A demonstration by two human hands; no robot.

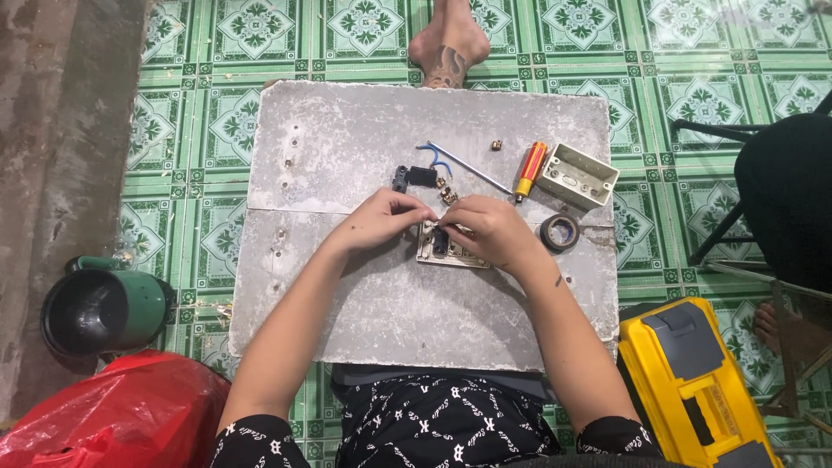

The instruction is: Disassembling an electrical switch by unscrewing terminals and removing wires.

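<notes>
- Your left hand [386, 217] and right hand [492, 230] meet at frame centre, fingers pinched narrow over the beige rectangular switch plate [448, 250].
- The plate lies on the worn grey slab board [347, 147], set on green patterned floor tiles [217, 113].
- An orange-handled screwdriver [529, 169], a cream plastic wall box [576, 176] and a black tape roll [560, 232] sit at the board's right.

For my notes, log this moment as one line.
left hand: pinching small part | right hand: on switch plate | screwdriver, tape roll beside
</notes>
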